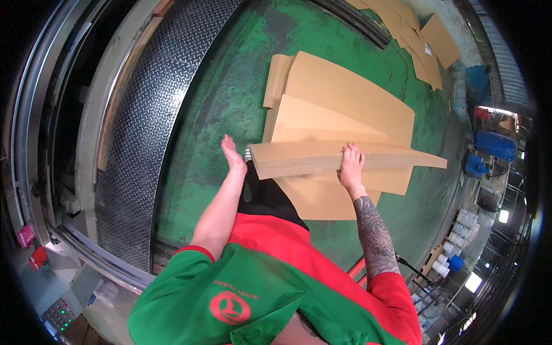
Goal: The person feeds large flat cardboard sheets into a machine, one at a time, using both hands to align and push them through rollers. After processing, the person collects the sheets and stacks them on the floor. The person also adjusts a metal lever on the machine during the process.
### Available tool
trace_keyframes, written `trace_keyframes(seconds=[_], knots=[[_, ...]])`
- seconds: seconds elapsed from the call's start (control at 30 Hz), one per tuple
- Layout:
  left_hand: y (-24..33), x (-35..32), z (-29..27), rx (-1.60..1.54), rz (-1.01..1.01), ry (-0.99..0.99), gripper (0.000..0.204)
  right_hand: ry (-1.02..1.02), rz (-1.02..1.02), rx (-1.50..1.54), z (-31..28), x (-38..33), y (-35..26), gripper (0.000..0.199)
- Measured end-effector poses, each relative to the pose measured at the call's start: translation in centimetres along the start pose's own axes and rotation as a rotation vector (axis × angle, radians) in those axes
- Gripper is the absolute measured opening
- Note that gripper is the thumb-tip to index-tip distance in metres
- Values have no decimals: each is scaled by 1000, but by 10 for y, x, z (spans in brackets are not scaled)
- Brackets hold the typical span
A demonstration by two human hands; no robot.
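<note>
Head view shows two bare hands above a green floor [213,109], where a pile of brown cardboard sheets [345,86] lies unevenly. Across this pile is a thick cardboard stack [310,163], with its layered edge turned toward the person. Its left end reaches beyond the left edge of the pile, near a dark trouser leg [267,198], and its narrow right end passes beyond the pile's right edge. The right hand [351,171] is at the long near edge of the stack, right of its middle; the fingers [352,152] are slightly bent and a little apart, with the tips over the upper face. The thumb is not clear in this view, so I cannot tell if the hand really grips or only presses. The left hand [232,154] holds nothing: its fingers are nearly straight and close together, just beside the stack's left end but apart from it. Along the floor's left edge runs a patterned metal plate [146,98].
</note>
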State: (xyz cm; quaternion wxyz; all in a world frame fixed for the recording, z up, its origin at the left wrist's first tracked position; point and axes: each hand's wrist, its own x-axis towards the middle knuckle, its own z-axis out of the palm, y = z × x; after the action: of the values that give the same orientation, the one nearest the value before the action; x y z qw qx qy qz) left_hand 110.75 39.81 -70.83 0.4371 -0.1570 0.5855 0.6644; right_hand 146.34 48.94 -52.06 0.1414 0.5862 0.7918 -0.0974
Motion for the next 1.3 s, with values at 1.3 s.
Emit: trace_keyframes(seconds=[1.3], knots=[[-4, -2, -32, 1469, 383, -837, 81, -62, -221, -186, -7, 11, 31, 67]])
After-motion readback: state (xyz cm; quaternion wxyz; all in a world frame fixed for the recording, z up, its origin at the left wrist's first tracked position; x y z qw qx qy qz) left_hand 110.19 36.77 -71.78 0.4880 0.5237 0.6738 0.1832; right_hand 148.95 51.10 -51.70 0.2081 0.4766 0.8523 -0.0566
